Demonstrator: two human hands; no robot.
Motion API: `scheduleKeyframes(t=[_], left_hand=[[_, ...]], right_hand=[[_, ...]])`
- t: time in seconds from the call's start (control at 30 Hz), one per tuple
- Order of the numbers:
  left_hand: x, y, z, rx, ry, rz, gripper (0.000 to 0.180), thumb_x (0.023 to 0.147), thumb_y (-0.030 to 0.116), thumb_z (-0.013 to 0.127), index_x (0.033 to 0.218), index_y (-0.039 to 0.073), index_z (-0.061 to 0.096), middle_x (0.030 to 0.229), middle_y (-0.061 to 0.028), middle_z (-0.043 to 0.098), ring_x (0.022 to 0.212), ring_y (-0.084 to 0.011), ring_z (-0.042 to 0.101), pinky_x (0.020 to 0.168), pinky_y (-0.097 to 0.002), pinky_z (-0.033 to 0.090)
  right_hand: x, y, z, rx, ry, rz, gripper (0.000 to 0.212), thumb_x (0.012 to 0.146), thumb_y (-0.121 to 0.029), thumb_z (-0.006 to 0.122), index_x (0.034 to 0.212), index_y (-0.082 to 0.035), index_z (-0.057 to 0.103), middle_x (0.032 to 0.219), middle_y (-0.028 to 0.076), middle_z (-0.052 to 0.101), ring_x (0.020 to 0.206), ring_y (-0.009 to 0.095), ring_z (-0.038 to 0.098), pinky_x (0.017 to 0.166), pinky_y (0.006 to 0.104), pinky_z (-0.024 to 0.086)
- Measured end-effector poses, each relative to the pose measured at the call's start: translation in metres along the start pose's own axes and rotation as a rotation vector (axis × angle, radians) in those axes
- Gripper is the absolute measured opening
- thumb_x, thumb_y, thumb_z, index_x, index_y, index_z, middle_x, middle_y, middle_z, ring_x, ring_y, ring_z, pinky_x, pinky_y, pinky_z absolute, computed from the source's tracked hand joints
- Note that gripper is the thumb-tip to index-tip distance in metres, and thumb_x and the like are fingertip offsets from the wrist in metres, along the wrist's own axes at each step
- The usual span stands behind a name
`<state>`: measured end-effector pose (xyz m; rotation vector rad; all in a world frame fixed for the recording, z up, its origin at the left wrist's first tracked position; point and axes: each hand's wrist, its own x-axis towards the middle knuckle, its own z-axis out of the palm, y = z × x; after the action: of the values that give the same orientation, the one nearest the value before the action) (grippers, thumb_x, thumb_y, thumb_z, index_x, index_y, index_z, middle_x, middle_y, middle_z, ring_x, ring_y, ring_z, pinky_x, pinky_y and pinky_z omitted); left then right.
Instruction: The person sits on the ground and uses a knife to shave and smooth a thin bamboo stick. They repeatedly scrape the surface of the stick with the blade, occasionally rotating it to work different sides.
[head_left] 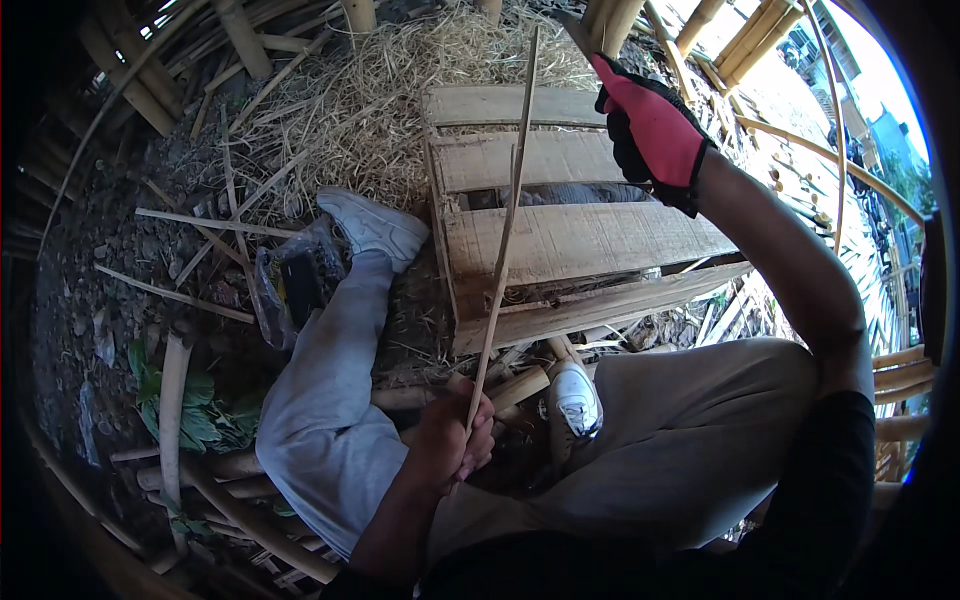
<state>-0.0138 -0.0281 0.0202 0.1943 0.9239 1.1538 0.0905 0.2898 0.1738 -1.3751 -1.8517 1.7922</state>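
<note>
My bare left hand (452, 437) is closed round the lower part of a long thin bamboo strip (508, 222), which rises nearly upright from my lap. The strip has a thin sliver standing off its side about halfway up. On the right, my right hand (655, 130), in a red and black glove, is raised above a wooden slatted crate (580, 236). Its fingers are wrapped round a handle that they hide, and a knife blade (577, 36) points up and left from them. Blade and strip are apart.
Straw and shavings (370, 100) cover the ground beyond the crate. A clear plastic bag (275, 275) with a dark object lies by my left shoe (375, 228). Split bamboo pieces (215, 225) and green leaves (200, 405) lie at left. Bamboo poles (242, 40) stand around.
</note>
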Motion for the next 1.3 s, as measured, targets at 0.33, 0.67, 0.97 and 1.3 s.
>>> scheduleKeyframes(t=[0.33,0.67,0.97,1.3], left_hand=[[-0.002,0.0,0.001,-0.01,0.04,-0.008,0.052,0.11,0.051,0.024,0.079,0.014,0.042,0.045,0.0009,0.032,0.03,-0.0095,0.028,0.034,-0.026,0.025],[0.001,0.009,0.011,-0.01,0.086,-0.016,0.048,0.111,0.046,0.027,0.08,0.013,0.043,0.046,0.0006,0.033,0.031,-0.0103,0.028,0.034,-0.0262,0.025],[-0.021,-0.006,-0.052,0.26,-0.625,-0.194,0.064,0.102,0.068,0.03,0.093,0.009,0.053,0.078,-0.008,0.064,0.072,-0.0174,0.068,0.067,-0.0298,0.053],[-0.015,-0.015,-0.011,-0.037,-0.075,-0.169,0.054,0.107,0.058,0.031,0.079,0.014,0.042,0.043,0.0014,0.032,0.032,-0.0108,0.03,0.039,-0.027,0.028]], right_hand=[[-0.014,0.016,0.042,-0.515,-0.079,0.248,0.041,0.099,-0.05,0.062,0.09,-0.01,0.063,0.063,-0.005,0.053,0.045,0.008,0.045,0.042,0.0273,0.035],[-0.029,0.054,0.072,-0.041,-0.243,0.045,0.036,0.099,-0.045,0.062,0.102,-0.01,0.072,0.071,-0.003,0.057,0.06,0.007,0.051,0.049,0.0269,0.04],[-0.019,0.038,0.04,-0.228,-0.158,0.28,0.032,0.1,-0.037,0.055,0.088,-0.009,0.063,0.062,-0.004,0.047,0.046,0.008,0.04,0.042,0.0259,0.032],[0.011,-0.001,-0.027,-0.062,-0.005,-0.03,0.021,0.099,-0.03,0.056,0.096,-0.01,0.061,0.062,-0.007,0.041,0.043,0.007,0.034,0.04,0.0283,0.026]])
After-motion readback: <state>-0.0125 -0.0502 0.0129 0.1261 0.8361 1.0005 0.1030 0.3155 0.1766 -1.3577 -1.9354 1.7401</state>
